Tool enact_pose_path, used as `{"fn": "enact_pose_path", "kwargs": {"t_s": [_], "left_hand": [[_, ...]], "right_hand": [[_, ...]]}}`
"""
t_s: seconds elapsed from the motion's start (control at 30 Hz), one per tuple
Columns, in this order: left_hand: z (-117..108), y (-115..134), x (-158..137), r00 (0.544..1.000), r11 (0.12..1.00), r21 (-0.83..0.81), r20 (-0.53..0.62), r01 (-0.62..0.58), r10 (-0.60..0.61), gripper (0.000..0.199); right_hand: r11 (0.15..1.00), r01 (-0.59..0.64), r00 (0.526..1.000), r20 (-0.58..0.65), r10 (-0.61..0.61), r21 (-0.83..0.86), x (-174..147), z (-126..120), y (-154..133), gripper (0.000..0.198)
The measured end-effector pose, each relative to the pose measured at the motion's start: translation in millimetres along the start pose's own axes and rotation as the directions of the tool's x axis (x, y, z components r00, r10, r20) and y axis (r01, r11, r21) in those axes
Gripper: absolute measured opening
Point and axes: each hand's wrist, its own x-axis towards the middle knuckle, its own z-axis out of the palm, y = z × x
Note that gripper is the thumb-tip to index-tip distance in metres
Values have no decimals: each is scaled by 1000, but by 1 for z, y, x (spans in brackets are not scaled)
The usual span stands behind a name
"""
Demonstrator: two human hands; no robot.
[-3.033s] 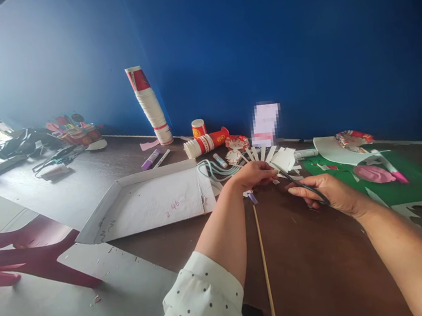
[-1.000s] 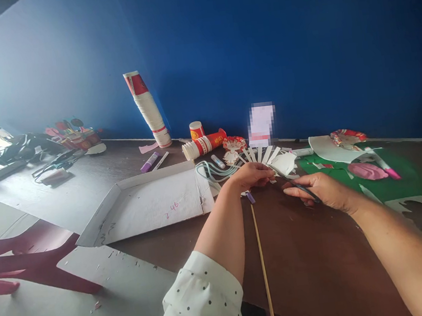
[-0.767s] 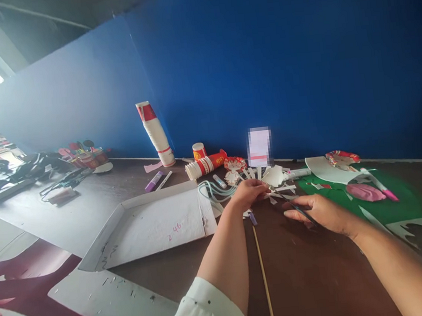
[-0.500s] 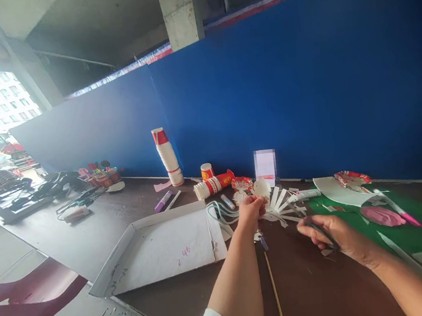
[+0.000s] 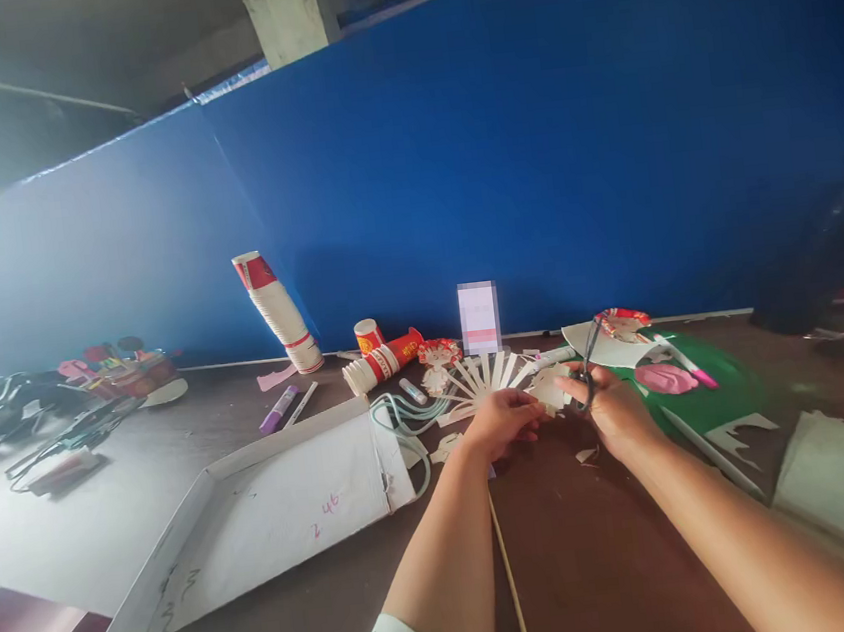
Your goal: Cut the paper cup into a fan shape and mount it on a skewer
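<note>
Pinched by the left hand (image 5: 506,420), white cut paper (image 5: 548,386) sits just past the fingertips at two o'clock; white strips (image 5: 498,368) fan out at twelve. Closed around dark scissors (image 5: 586,381) (their blades are hard to make out), the right hand (image 5: 614,408) is at three. The cup stack (image 5: 283,315) leans at ten, the cardboard tray (image 5: 277,517) lies between eight and nine.

fanned white paper strips (image 5: 490,379) and dark scissors (image 5: 587,386) at a brown table (image 5: 590,560)
the person's left hand (image 5: 503,422) pinches the strips near their base, the right hand (image 5: 613,410) grips the scissors just beside; a shallow white box (image 5: 263,529) lies to the left
</note>
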Motion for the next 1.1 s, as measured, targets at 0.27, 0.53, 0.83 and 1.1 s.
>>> {"fn": "enact_pose_path", "kwargs": {"t_s": [0.27,0.53,0.83,1.1], "left_hand": [[9,0,-5,996,986,-141,-6,85,-87,26],[17,1,-5,984,951,-282,-86,125,-155,13],[13,9,-9,985,830,-534,31,162,-172,7],[13,10,-6,976,754,-630,27,184,-215,12]], "right_hand": [[1000,-25,986,-166,22,-17,-5,2,-17,45],[968,125,973,-165,-163,-218,-18,8,-28,38],[951,193,965,-130,-229,-242,-18,10,-21,41],[930,255,952,-98,-289,-264,-19,12,-16,41]]}}
